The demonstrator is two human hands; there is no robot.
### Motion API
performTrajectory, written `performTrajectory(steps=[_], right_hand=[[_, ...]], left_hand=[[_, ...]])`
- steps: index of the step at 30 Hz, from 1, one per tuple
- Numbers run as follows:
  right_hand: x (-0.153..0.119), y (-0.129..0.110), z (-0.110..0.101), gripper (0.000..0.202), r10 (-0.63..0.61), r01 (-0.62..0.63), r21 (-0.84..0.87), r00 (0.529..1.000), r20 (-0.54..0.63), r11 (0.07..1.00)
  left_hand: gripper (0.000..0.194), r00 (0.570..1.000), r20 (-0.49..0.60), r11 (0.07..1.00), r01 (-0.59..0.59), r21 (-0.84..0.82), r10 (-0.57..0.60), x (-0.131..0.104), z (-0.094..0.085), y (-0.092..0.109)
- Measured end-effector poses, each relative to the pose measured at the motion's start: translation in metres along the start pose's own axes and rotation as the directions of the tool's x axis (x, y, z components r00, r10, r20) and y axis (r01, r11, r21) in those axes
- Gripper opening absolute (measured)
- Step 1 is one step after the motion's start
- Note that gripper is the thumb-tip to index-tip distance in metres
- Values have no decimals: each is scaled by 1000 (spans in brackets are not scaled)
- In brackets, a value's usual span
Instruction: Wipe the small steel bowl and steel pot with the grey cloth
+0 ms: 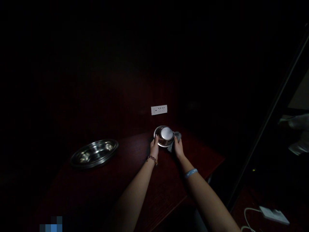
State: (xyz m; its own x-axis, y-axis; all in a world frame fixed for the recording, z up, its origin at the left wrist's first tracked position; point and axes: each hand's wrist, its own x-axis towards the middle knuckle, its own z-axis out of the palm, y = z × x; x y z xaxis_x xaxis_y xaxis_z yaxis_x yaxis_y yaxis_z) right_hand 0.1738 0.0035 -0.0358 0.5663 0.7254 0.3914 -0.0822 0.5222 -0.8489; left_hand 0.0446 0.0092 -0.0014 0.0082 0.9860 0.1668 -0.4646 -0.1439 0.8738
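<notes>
A shiny metal bowl point(164, 136) is held up over the dark red table, its flat base facing me. My left hand point(154, 149) grips its left rim, thumb on the outside; a beaded bracelet is on that wrist. On the bowl's right side, my right hand point(178, 147) holds a grey cloth point(177, 135) against the rim. A light blue band circles the right wrist. Further left, an oval metal dish point(95, 154) rests on the table point(130, 161), apart from both hands.
A white socket panel point(159, 110) is on the dark wall behind the bowl. At the lower right, a white power strip point(274, 215) with a cable lies on the floor. Pale objects, too dim to name, show at the right edge beyond a dark upright frame.
</notes>
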Motion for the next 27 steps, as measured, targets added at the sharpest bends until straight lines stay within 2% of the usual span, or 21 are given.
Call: performTrajectory(steps=[3, 6, 10, 15, 19, 24, 27], right_hand=[[-6, -3, 4, 52, 73, -72, -70, 997, 14, 995], [-11, -10, 5, 53, 47, -38, -131, 997, 68, 991], [-15, -19, 4, 46, -23, 45, -213, 995, 102, 976], [-16, -24, 2, 39, -91, 99, -268, 995, 43, 958], [-15, -28, 0, 32, -141, 127, -383, 990, -9, 915], [-15, -34, -4, 35, -100, 10, -506, 984, -150, 862], [-16, -37, -6, 38, -29, -68, -575, 987, -157, 815]], left_hand=[[40, 999, -49, 985, 4, -173, -12, 3, 3, 1], [42, 996, -65, 961, 48, -273, -68, 5, 2, 2], [48, 992, -39, 951, 101, -293, -117, 3, -3, 5], [49, 986, 21, 946, 163, -281, -163, -1, -2, 6], [46, 975, 47, 926, 221, -307, -217, -3, 1, 5], [37, 973, -1, 931, 220, -291, -230, -7, 6, 4], [33, 976, -33, 943, 200, -267, -216, -10, 7, 5]])
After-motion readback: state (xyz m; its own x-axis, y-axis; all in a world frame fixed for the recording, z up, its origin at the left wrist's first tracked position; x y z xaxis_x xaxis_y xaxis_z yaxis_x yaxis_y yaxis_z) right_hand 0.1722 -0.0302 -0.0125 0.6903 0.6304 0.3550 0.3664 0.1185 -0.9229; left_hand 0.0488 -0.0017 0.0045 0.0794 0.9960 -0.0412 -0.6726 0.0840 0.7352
